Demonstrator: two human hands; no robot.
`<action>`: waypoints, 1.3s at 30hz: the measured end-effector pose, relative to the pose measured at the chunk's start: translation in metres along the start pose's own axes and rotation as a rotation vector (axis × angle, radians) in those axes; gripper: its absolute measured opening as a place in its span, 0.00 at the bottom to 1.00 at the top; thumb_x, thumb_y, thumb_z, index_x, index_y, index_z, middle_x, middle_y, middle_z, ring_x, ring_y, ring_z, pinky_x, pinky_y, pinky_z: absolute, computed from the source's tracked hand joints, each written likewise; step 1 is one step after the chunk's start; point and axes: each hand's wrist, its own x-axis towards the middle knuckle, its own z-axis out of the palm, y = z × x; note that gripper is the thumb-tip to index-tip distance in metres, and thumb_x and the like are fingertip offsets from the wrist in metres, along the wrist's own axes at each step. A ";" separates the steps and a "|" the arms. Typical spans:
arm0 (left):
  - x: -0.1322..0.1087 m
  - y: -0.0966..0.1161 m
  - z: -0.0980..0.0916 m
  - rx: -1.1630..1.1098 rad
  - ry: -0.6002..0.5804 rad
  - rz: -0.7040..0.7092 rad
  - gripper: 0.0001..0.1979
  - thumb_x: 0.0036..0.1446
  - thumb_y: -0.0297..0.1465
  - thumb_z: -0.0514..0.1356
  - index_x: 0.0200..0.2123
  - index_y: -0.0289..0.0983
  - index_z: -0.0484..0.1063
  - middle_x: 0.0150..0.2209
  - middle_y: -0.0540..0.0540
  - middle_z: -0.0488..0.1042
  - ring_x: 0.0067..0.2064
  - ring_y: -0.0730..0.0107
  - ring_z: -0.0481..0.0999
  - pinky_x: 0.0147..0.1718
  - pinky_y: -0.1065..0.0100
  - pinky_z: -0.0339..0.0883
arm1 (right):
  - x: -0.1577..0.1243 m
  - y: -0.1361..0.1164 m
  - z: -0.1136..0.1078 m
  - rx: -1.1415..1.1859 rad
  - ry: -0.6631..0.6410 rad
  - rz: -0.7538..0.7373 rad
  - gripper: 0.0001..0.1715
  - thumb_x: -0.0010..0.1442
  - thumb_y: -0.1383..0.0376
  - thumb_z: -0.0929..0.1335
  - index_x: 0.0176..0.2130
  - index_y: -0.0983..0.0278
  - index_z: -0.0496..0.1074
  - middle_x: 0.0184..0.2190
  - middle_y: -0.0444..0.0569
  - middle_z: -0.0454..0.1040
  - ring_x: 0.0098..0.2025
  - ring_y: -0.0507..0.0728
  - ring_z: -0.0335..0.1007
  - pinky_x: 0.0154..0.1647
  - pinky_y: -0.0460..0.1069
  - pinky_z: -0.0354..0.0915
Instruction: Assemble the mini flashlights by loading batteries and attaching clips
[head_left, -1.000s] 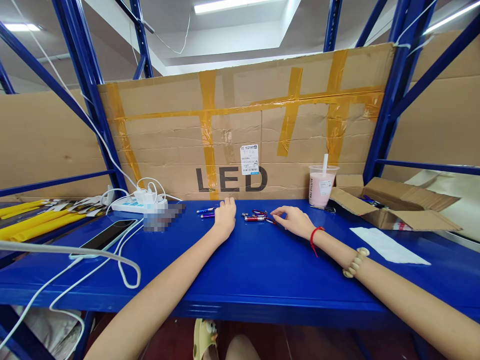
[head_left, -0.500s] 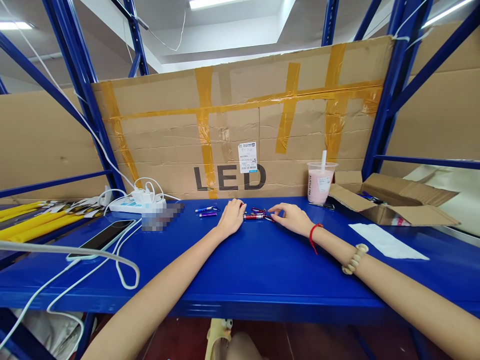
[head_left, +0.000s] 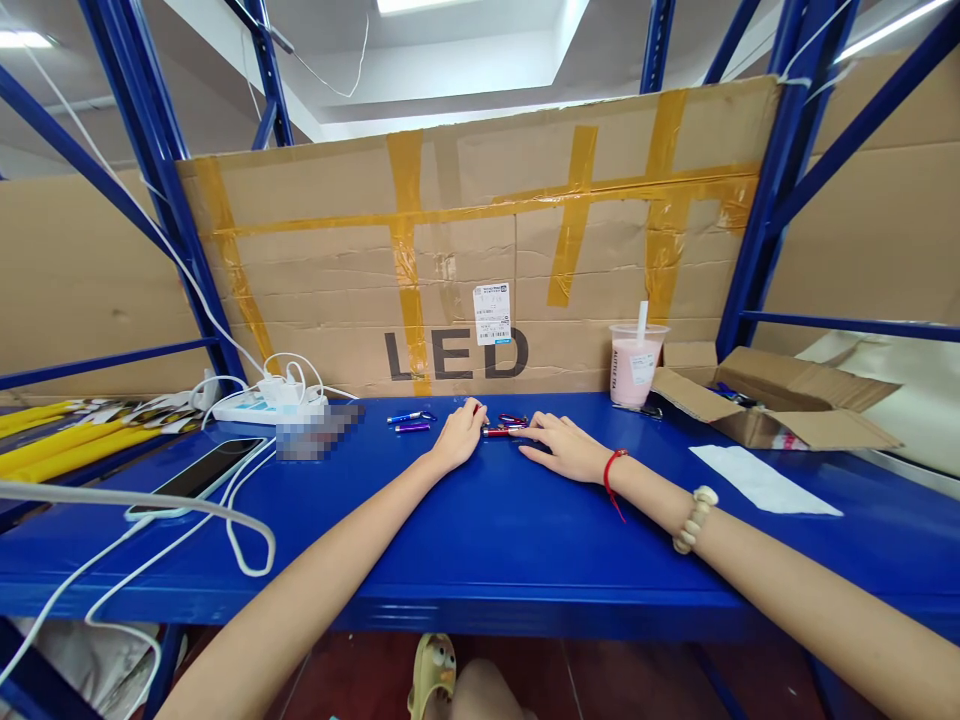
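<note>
A red keychain flashlight (head_left: 496, 432), small and tube-shaped, lies between my hands on the blue table. Just behind it is a second red piece (head_left: 513, 419), partly hidden. My left hand (head_left: 459, 437) rests left of them with its fingers curled together; a bit of red shows at the fingertips, too small to name. My right hand (head_left: 561, 446) is spread low and flat, its fingertips touching the right end of the red flashlight. Left of my left hand lie a blue keychain flashlight (head_left: 406, 417) with a clip and a purple one (head_left: 412, 428).
Behind stands a cardboard sheet (head_left: 337, 280). At right are a pink drink cup (head_left: 636, 368), an open carton (head_left: 780, 400) and a white tissue (head_left: 761, 480). At left are a phone (head_left: 199, 475), a power strip (head_left: 259, 405), loose white cables and yellow rods (head_left: 75, 450).
My right hand has flattened and its fingers have stretched leftward over the right end of the red flashlight. My left hand stays about where it was. The view has shifted slightly.
</note>
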 end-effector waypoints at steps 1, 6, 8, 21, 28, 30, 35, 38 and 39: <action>0.000 -0.001 0.000 -0.014 -0.006 0.000 0.12 0.64 0.34 0.40 0.32 0.40 0.58 0.36 0.49 0.73 0.41 0.67 0.71 0.43 0.66 0.61 | 0.000 0.000 -0.001 -0.013 0.005 0.003 0.23 0.63 0.57 0.57 0.55 0.59 0.64 0.39 0.53 0.67 0.40 0.59 0.63 0.42 0.55 0.60; 0.000 -0.002 0.000 -0.043 -0.017 0.002 0.12 0.64 0.35 0.40 0.33 0.40 0.58 0.37 0.48 0.73 0.43 0.67 0.71 0.44 0.65 0.61 | 0.000 -0.001 0.000 -0.027 0.083 -0.016 0.25 0.62 0.56 0.58 0.56 0.59 0.61 0.49 0.54 0.65 0.48 0.61 0.61 0.47 0.57 0.58; 0.000 -0.003 0.001 -0.043 -0.012 0.003 0.12 0.64 0.35 0.40 0.32 0.40 0.57 0.38 0.48 0.73 0.44 0.66 0.70 0.45 0.64 0.60 | 0.000 -0.002 0.001 -0.001 0.075 -0.043 0.25 0.61 0.55 0.58 0.57 0.58 0.61 0.55 0.52 0.62 0.54 0.62 0.56 0.51 0.59 0.54; 0.001 -0.009 0.003 0.045 -0.047 0.031 0.10 0.54 0.22 0.52 0.31 0.40 0.51 0.38 0.47 0.73 0.44 0.64 0.71 0.44 0.61 0.59 | 0.003 0.007 -0.002 0.088 0.053 -0.075 0.22 0.63 0.60 0.57 0.51 0.63 0.69 0.51 0.53 0.69 0.54 0.60 0.61 0.54 0.59 0.50; -0.003 -0.002 0.000 0.082 -0.079 0.084 0.12 0.52 0.23 0.55 0.32 0.40 0.51 0.42 0.49 0.73 0.47 0.60 0.67 0.44 0.57 0.56 | 0.005 0.019 0.004 0.160 0.101 -0.125 0.18 0.59 0.67 0.61 0.48 0.60 0.71 0.49 0.49 0.72 0.50 0.59 0.66 0.51 0.55 0.58; -0.003 0.000 -0.001 0.085 -0.095 0.106 0.12 0.52 0.23 0.55 0.32 0.40 0.51 0.42 0.50 0.74 0.46 0.60 0.67 0.44 0.57 0.56 | 0.006 0.021 0.005 0.198 0.114 -0.161 0.18 0.58 0.69 0.61 0.47 0.61 0.72 0.47 0.49 0.73 0.49 0.57 0.68 0.49 0.53 0.60; -0.002 -0.002 0.000 0.076 -0.120 0.136 0.12 0.53 0.23 0.54 0.31 0.40 0.51 0.40 0.50 0.74 0.44 0.62 0.69 0.44 0.59 0.57 | 0.007 0.024 0.007 0.205 0.155 -0.162 0.18 0.58 0.73 0.60 0.44 0.63 0.73 0.44 0.49 0.75 0.45 0.57 0.70 0.47 0.52 0.63; -0.002 -0.002 0.001 0.062 -0.129 0.158 0.10 0.54 0.23 0.53 0.32 0.40 0.52 0.39 0.50 0.74 0.42 0.64 0.72 0.44 0.61 0.60 | 0.007 0.025 0.008 0.209 0.152 -0.157 0.19 0.57 0.74 0.60 0.45 0.62 0.73 0.44 0.49 0.74 0.45 0.57 0.70 0.47 0.52 0.63; -0.002 -0.002 0.000 0.058 -0.132 0.167 0.10 0.54 0.23 0.53 0.33 0.40 0.52 0.40 0.49 0.74 0.43 0.64 0.72 0.44 0.62 0.60 | 0.007 0.026 0.008 0.213 0.151 -0.154 0.20 0.57 0.74 0.60 0.45 0.62 0.73 0.45 0.49 0.74 0.45 0.57 0.70 0.47 0.52 0.63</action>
